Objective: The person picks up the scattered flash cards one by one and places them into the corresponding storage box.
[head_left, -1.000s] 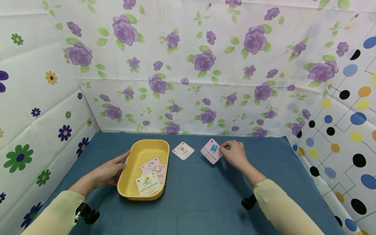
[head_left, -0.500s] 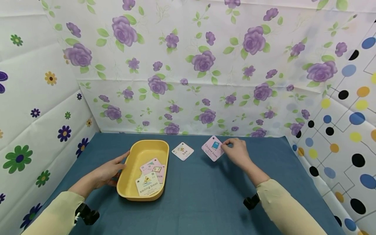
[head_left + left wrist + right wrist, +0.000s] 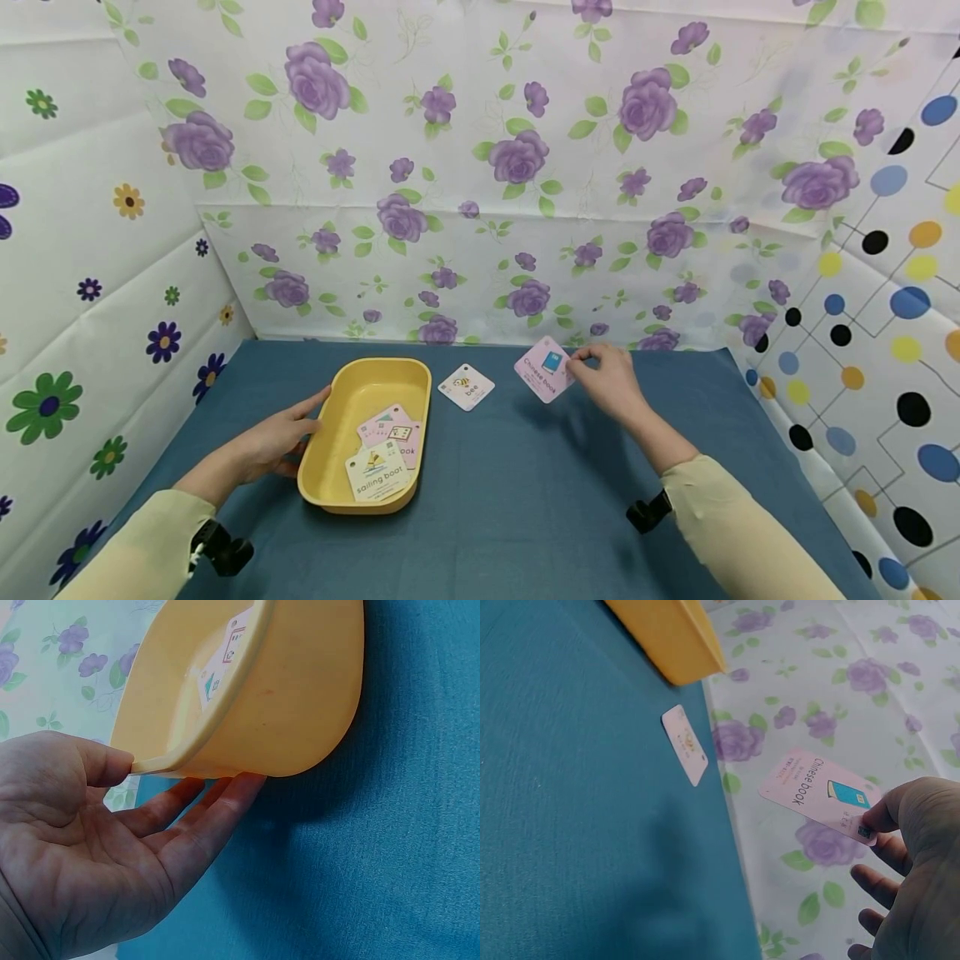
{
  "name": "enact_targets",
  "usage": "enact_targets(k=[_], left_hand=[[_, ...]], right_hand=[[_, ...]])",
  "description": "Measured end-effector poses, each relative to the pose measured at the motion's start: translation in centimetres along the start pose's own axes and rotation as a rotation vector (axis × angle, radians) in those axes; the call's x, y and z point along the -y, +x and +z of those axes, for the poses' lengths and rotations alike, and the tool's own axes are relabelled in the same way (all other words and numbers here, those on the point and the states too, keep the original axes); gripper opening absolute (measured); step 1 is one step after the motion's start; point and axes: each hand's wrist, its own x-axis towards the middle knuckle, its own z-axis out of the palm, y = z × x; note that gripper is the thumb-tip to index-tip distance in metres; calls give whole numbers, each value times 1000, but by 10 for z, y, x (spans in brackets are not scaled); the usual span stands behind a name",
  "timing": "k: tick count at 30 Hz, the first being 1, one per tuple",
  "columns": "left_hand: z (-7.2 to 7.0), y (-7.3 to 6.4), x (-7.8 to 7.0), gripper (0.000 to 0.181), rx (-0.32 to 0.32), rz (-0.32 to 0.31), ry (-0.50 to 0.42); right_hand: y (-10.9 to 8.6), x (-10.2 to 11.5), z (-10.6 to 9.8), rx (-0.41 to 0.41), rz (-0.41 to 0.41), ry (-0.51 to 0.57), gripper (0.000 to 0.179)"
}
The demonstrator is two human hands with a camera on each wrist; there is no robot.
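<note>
A pink card point(image 3: 543, 372) printed "Chinese book" is pinched at one corner between thumb and forefinger of my right hand point(image 3: 607, 382). It hangs above the table, and the right wrist view shows the card point(image 3: 821, 791) tilted, the other fingers point(image 3: 874, 885) apart from it. With its thumb on the rim and its fingers against the outer wall, my left hand point(image 3: 112, 832) grips a yellow plastic basin point(image 3: 300, 697). Inside the basin lie a "sailing boat" card point(image 3: 377, 472) and pink cards point(image 3: 405, 433) partly under it. A white "bee" card point(image 3: 467, 387) lies on the table right of the basin.
Blue cloth point(image 3: 495, 517) covers the table. Behind it rises a white curtain point(image 3: 465, 275) with purple roses. A flower-print sheet point(image 3: 112, 375) stands on the left and a dotted sheet point(image 3: 870, 400) on the right.
My right hand has lifted the "Chinese book" card up off the table, slightly away and to the right. My left hand and the basin stay in place.
</note>
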Motion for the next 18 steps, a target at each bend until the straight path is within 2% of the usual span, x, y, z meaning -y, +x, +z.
enact_targets(k=[18], left_hand=[[-1, 0, 1, 67, 4, 6, 0]], right_hand=[[-2, 24, -3, -18, -82, 43, 23]])
